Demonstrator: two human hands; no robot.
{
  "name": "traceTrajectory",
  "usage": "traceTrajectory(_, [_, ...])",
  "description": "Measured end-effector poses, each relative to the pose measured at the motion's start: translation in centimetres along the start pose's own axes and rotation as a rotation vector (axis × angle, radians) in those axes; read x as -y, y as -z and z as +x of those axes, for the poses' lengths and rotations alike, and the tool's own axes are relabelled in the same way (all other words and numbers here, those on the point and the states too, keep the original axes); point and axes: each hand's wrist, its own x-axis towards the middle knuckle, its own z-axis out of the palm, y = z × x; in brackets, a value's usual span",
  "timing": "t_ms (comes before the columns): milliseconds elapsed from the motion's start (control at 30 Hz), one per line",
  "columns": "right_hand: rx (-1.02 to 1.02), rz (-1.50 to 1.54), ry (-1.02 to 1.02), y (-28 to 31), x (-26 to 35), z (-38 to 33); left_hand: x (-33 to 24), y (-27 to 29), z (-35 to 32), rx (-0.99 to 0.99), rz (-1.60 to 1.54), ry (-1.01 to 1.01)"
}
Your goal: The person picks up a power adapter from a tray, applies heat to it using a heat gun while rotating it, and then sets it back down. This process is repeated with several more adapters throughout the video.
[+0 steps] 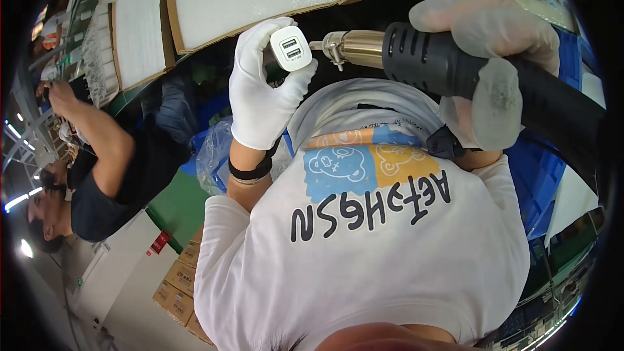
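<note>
Head camera: I have the white-gloved left hand [265,91] pinching a white, rounded-square plastic charger [291,49], far and left of centre. The translucent-gloved right hand [510,29] clasps a black, slotted cylindrical tool [422,53]; its shiny metal nozzle [363,48] aims left at the charger, contact unclear. I judge the step as aligning the two; the next move calls for steadiness. The charger's ports [289,44] face the camera, its long axis seemingly running away.
</note>
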Motion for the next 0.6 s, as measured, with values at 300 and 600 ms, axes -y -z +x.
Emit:
traceTrajectory(300, [-0.084, 0.284, -0.164, 1.0, 1.1, -0.9, -0.4, -0.2, 0.0, 0.017, -0.147, 0.099])
traceTrajectory(600, [-0.342, 0.034, -0.186, 1.7, 0.2, -2.2, 0.0, 0.2, -0.1, -0.139, -0.139, 0.061])
